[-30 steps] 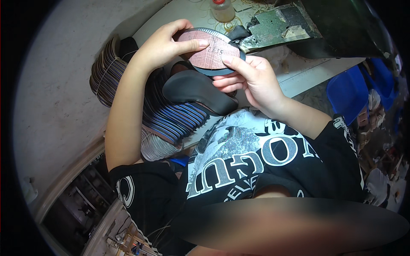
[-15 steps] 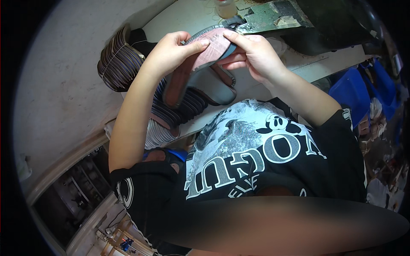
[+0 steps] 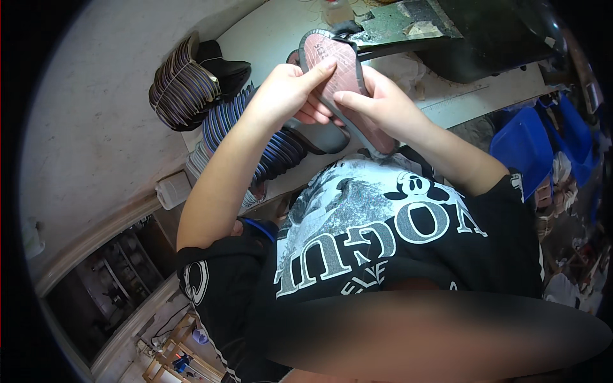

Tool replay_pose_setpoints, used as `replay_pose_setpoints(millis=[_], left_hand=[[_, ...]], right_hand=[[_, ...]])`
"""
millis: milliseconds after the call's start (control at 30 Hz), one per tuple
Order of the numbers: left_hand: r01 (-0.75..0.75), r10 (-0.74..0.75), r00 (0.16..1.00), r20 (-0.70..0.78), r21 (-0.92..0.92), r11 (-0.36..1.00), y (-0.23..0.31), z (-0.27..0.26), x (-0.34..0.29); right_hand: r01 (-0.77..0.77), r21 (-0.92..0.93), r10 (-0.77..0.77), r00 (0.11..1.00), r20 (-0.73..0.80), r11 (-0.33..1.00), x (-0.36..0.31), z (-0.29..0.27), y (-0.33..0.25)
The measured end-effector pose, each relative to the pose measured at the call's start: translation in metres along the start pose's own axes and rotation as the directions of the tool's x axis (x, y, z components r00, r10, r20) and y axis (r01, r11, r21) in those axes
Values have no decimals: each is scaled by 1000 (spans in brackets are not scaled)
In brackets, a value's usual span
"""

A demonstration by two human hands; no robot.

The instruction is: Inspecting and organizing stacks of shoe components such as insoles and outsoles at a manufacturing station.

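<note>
Right of our hands we can pass over the bench; leftward, bundled soles and a blue-edged sole stack obstruct us; the held sole spans the gap between, and beyond, the green board blocks.

Two hands, a left hand and a right hand, share one pink-faced sole; one dark sole lies just below the left hand, one jar and one green board beyond both, one tied bundle and one blue-edged row leftward, their soles too tightly packed to count, and two blue plastic shapes rightward
</note>
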State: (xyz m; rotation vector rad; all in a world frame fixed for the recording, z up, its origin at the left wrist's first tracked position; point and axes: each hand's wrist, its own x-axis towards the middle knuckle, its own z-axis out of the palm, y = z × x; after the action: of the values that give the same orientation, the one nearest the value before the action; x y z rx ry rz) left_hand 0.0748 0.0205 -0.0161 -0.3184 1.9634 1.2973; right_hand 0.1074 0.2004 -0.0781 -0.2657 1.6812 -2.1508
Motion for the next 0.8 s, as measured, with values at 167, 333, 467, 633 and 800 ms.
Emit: replay_pose_setpoints(millis=[167,333,467,633,800], left_hand=[[-29,31,996,80,-22,999,2,3,-13],[-95,93,995,-41,-39,995,-2,10,-9],[-176,171,971,-168,-18,984,-7,10,-11],[-203,218,947,-238,88,975,-3,-5,-5],[-288,284,944,-170,1,958,3,-31,26]], right_hand=[[-171,138,155,981,117,976,-4,-11,-20],[-137,16,131,971,199,990,-9,-28,-19],[-131,-366,209,961,183,921,-29,-48,-33],[-378,-189,400,911,97,906,-46,-41,-41],[-353,38,353,936,20,935,-21,-14,-38]])
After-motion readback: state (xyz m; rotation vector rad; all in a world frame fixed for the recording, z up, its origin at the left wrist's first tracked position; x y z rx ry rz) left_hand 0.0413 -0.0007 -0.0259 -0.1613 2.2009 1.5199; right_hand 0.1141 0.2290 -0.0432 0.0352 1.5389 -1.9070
